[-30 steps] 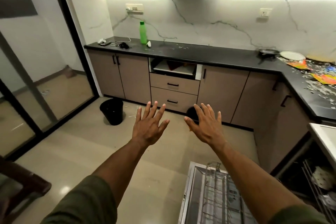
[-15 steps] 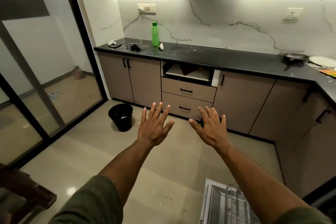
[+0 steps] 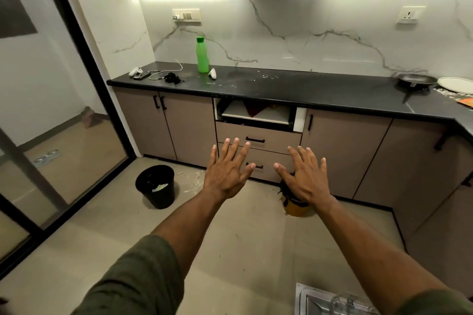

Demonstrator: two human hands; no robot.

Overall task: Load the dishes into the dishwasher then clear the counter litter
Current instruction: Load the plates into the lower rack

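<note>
Left hand (image 3: 226,172) and right hand (image 3: 304,179) outstretched, fingers spread.

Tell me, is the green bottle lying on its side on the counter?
No, the green bottle stands upright on the black counter, cap on top, near the wall.

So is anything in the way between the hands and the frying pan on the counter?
Nothing visible blocks it. Both hands, left and right, are held out empty above the floor, and the frying pan sits far to the right on the black counter, beside a white plate.
</note>
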